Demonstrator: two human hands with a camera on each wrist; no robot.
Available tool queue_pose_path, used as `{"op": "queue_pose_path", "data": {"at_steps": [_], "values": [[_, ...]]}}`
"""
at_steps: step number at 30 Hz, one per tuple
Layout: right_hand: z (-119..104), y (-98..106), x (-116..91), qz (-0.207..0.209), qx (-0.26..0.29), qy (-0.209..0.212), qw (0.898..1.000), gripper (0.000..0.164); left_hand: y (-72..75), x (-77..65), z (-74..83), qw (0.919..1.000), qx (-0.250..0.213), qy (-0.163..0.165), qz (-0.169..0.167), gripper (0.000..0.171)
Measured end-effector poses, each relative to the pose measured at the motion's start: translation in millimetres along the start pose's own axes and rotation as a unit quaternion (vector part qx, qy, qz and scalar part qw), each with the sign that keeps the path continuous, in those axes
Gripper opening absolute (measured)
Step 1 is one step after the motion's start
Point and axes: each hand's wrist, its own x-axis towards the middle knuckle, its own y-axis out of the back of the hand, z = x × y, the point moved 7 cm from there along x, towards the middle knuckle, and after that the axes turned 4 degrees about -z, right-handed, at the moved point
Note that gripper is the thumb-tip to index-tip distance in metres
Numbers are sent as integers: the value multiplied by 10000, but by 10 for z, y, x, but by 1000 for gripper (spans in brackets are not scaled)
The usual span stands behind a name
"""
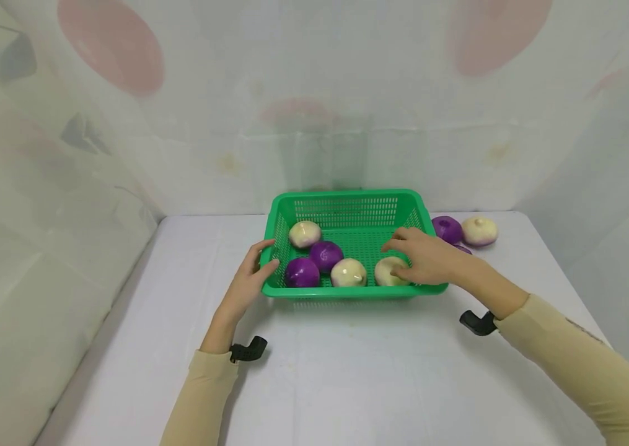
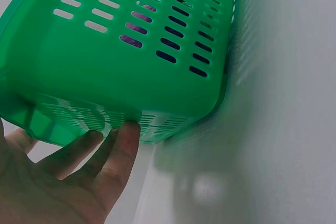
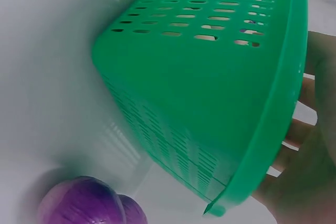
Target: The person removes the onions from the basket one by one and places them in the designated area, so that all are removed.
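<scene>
A green plastic basket (image 1: 347, 291) with slotted walls holds several round turnips, some showing white and some purple. My left hand (image 1: 250, 272) is at its left end, thumb and index fingertip over the rim; in the left wrist view, other fingers lie fairly straight against the outer wall. My right hand (image 1: 428, 253) reaches over the right rim into the basket. Its fingers are spread above a white turnip (image 1: 388, 271), and the thumb overlaps that turnip in the head view. To the left lie another white turnip (image 1: 349, 272) and a purple one (image 1: 302, 272).
Right of the basket, a purple turnip (image 1: 447, 230) and a white turnip (image 1: 479, 230) lie on the white-covered table (image 1: 347, 371), with part of another purple one beside them. Pale sheeting (image 1: 347, 80) hangs behind and at both sides.
</scene>
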Motion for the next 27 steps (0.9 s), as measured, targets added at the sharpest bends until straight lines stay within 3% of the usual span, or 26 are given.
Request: {"op": "queue_pose_path", "data": {"at_steps": [4, 12, 22, 27], "values": [[11, -42, 54, -203, -99, -49, 9997, 39, -9, -26, 47, 10000, -27, 5, -27, 56], [16, -171, 121, -551, -48, -36, 9985, 42, -46, -164, 355, 9999, -71, 43, -101, 54], [13, -255, 173, -813, 255, 189, 9962, 42, -46, -154, 345, 9999, -69, 39, -97, 55], [40, -325, 212, -952, 106, 215, 9952, 45, -38, -158, 340, 10000, -38, 30, -87, 55]]}}
